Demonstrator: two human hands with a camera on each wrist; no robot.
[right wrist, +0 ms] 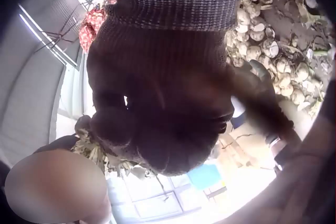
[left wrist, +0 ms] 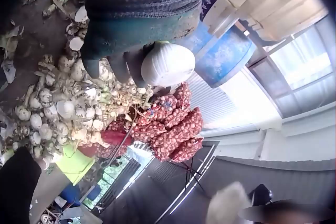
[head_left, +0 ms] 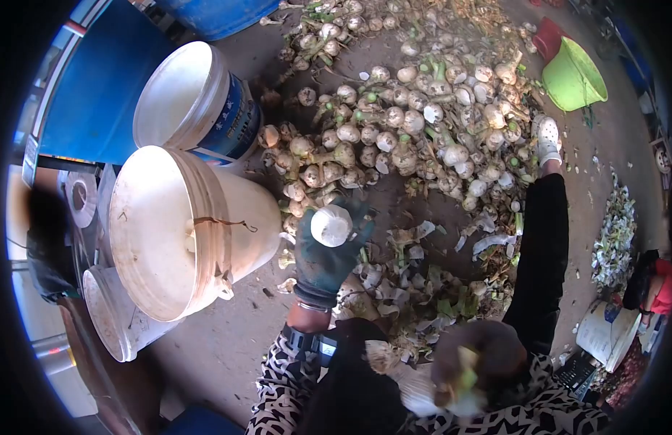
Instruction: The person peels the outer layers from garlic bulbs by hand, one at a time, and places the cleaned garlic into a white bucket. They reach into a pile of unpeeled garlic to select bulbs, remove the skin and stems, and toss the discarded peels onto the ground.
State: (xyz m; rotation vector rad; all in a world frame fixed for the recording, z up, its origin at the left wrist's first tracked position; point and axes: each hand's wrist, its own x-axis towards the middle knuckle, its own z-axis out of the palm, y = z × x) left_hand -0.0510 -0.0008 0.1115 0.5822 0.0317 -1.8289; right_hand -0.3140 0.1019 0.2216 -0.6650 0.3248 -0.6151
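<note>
My left hand [head_left: 325, 261], in a dark green glove, holds a peeled white onion [head_left: 331, 225] with fingers on both sides of it. It is above the floor, just right of a large white bucket. In the left wrist view the onion [left wrist: 168, 65] shows smooth and white beside the dark fingers [left wrist: 135, 69]. My right hand [head_left: 477, 362], in a brown glove and blurred, is low in front of my body. Its fingers are curled around pale green onion trimmings [head_left: 466, 377]. In the right wrist view leafy scraps [right wrist: 94, 150] stick out past the knuckles.
A big heap of unpeeled onions [head_left: 394, 138] covers the floor ahead. Loose skins and leaves [head_left: 437, 297] lie nearer to me. White buckets [head_left: 241, 210] stand at left, beside blue drums [head_left: 97, 87]. A green tub [head_left: 575, 76] lies tipped at far right. Another person [head_left: 654, 283] is at right.
</note>
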